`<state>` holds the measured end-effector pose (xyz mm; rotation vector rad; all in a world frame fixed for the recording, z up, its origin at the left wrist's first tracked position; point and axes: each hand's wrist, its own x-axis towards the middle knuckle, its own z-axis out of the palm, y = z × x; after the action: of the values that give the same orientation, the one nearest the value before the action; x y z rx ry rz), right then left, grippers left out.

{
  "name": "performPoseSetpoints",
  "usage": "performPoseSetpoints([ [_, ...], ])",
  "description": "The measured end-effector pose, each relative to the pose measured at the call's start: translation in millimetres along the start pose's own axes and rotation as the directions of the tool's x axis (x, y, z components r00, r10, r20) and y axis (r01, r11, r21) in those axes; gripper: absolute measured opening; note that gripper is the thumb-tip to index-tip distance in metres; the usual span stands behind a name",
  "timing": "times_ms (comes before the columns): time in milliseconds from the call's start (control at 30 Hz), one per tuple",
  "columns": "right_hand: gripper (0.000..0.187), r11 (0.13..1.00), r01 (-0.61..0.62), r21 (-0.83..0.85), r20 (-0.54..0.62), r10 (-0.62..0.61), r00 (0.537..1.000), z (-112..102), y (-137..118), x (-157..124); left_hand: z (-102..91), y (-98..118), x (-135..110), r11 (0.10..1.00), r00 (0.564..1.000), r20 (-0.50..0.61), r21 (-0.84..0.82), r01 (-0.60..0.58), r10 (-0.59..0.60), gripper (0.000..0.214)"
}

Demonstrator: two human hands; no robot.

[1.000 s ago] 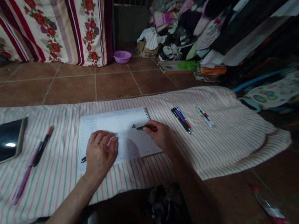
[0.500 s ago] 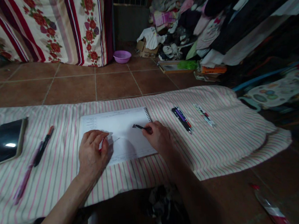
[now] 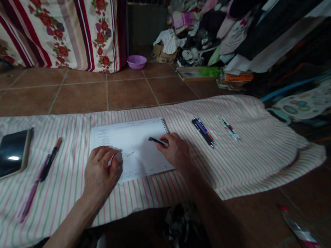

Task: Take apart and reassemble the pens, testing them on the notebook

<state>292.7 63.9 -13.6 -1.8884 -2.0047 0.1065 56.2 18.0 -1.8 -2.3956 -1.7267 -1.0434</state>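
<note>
Your right hand (image 3: 176,151) is closing its fingers around a dark pen (image 3: 157,140), the pen's free end pointing left and slightly far over the page. Your left hand (image 3: 101,173) is lying palm down with fingers curled loosely, gripping nothing, and pressing on the near left part of the spiral notebook (image 3: 132,144) — the thumb side is resting on the white sheet. The notebook is lying open and flat, its wire binding running along the right edge, with a short dark mark (image 3: 130,154) showing on the paper between your two hands.

The notebook is sitting on a pink-and-white striped cloth (image 3: 244,151) that is covering the brown tiled floor (image 3: 127,90). To the right of your right hand, two groups of pens are lying on the cloth: a dark and purple pair (image 3: 203,132) nearer, a pale patterned pair (image 3: 228,127) farther right. To the left of your left hand, a black pen with an orange cap (image 3: 51,159) and a pink pen (image 3: 31,193) are lying end to end at a slant, and a dark phone (image 3: 9,154) is resting face up at the far left. Beyond the cloth, a small purple bowl (image 3: 136,61) is standing on the tiles beside a floral hanging fabric (image 3: 65,28), and a heap of clothes (image 3: 217,25) is filling the far right.
</note>
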Motion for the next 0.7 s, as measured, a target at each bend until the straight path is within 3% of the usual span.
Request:
performPoseSetpoints([
  [267, 0.024, 0.997, 0.041, 0.063, -0.063, -0.037, 0.997, -1, -5, 0, -6.0, -6, -6, 1.0, 0.999, 0.03, 0.002, -0.023, 0.023, 0.018],
  [400, 0.017, 0.974, 0.14, 0.177, -0.118, -0.12, 0.986, -2, -16, 0, -7.3, -12, -11, 1.0, 1.0, 0.025, 0.014, -0.02, 0.019, 0.014],
  [700, 0.015, 0.889, 0.325, 0.322, 0.006, -0.345, 0.939, 5, -44, -7, -16.2, -24, -25, 0.996, 0.994, 0.1, 0.076, -0.052, 0.044, 0.022],
])
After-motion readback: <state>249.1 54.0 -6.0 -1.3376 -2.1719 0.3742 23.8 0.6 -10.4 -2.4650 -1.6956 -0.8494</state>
